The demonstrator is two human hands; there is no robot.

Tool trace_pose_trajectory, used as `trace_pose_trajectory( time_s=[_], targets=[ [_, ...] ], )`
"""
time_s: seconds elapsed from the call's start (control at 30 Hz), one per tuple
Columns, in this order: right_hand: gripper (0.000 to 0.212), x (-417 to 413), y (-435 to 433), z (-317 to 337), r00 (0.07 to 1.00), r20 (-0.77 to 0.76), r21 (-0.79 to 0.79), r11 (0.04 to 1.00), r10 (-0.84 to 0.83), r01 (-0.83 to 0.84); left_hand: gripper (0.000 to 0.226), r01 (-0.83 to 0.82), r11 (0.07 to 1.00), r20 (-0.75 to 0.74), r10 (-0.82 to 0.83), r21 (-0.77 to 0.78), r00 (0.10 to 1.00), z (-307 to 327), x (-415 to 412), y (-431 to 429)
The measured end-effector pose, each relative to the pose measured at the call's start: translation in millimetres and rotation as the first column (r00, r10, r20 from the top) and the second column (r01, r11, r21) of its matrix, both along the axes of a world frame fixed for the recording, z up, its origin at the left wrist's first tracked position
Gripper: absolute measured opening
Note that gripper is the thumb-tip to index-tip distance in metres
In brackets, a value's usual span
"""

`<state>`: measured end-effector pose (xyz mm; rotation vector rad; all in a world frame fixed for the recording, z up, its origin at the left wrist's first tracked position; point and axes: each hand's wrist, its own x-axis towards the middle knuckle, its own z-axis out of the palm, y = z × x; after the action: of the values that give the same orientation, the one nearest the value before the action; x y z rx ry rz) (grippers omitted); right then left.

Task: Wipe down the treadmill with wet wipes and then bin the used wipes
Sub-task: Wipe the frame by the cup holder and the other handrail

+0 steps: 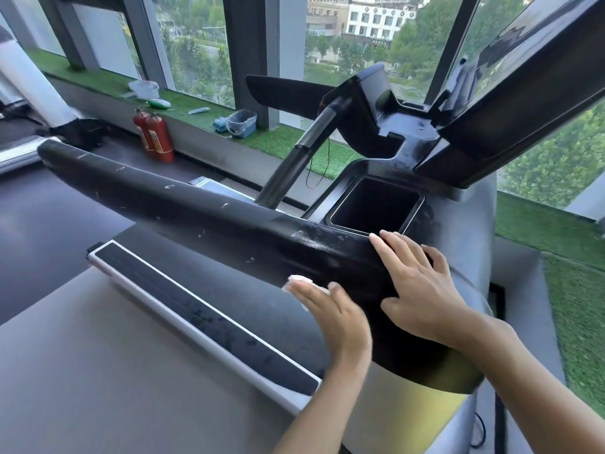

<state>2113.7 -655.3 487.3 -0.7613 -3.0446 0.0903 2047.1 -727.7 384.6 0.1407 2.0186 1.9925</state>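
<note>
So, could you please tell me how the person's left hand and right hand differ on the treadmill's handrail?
The left hand presses a white wet wipe against the black handrail; the right hand has nothing under it that shows. The left hand sits lower, on the rail's side face; the right hand lies higher, over the rail's top, next to the square pocket. Both lie flat with fingers fairly straight.

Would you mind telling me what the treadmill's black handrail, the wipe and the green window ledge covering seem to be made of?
The handrail looks like moulded plastic, semi-matt black, scuffed with pale marks. The wipe seems thin white nonwoven fabric, soft-edged, mostly hidden under the left hand. The ledge covering appears to be artificial turf, by its even green pile.
</note>
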Motion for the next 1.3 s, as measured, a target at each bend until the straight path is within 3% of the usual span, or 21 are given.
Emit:
trace_pose_trajectory(
  time_s=[0.13, 0.27, 0.33, 0.4, 0.47, 0.73, 0.87, 0.93, 1.1, 1.3],
  targets=[
    [0.100, 0.5, 0.2, -0.8, 1.000, -0.008, -0.006, 1.000, 0.002, -0.002, 0.061, 0.103, 0.979, 0.120, -0.126, 0.178, 0.985, -4.1, 33.7, -5.8],
    [0.099, -0.6, 0.6, -1.3, 1.000, -0.009, 0.003, 1.000, 0.008, -0.008, 0.060, -0.111, 0.983, 0.339, 0.057, 0.143, 0.939, -12.7, -36.8, -1.8],
    [0.098, -1.2, 0.6, -1.7, 1.000, -0.012, 0.008, 1.000, 0.008, -0.008, 0.060, -0.137, 0.980, 0.386, 0.071, 0.147, 0.920, -9.9, -48.8, -5.8],
    [0.098, -0.8, 0.4, -2.2, 1.000, -0.009, 0.013, 1.000, 0.008, -0.008, 0.062, -0.111, 0.976, 0.277, 0.056, 0.190, 0.959, 2.1, -28.7, -9.6],
    [0.098, -0.3, 0.4, -2.2, 1.000, -0.012, 0.015, 1.000, 0.011, -0.011, 0.061, -0.064, 0.980, 0.071, 0.051, 0.190, 0.996, 12.0, -2.9, -12.9],
    [0.098, -0.6, 1.4, -3.5, 0.999, 0.030, 0.031, 0.999, 0.019, -0.020, 0.065, -0.119, 0.989, -0.257, 0.093, -0.087, 0.962, 20.7, -47.2, -12.7],
    [0.100, -0.4, 2.0, -3.5, 0.999, 0.045, 0.052, 0.998, 0.016, -0.019, 0.065, 0.016, 0.977, -0.579, -0.139, -0.212, 0.803, -0.5, -11.8, -31.7],
    [0.099, -0.6, 2.1, -2.4, 0.998, 0.060, 0.058, 0.998, 0.022, -0.026, 0.064, -0.029, 0.960, -0.656, -0.169, -0.280, 0.736, -1.5, -31.4, -34.9],
    [0.097, -1.6, 0.7, 0.2, 0.997, 0.073, 0.048, 0.999, 0.015, -0.018, 0.060, -0.220, 0.860, -0.696, -0.196, -0.461, 0.691, 28.1, -86.3, -35.4],
    [0.098, -0.7, 1.5, 0.1, 0.999, 0.050, 0.028, 1.000, 0.008, -0.010, 0.059, -0.105, 0.777, -0.751, -0.551, -0.621, 0.363, 38.2, -35.9, -40.4]
  ],
)
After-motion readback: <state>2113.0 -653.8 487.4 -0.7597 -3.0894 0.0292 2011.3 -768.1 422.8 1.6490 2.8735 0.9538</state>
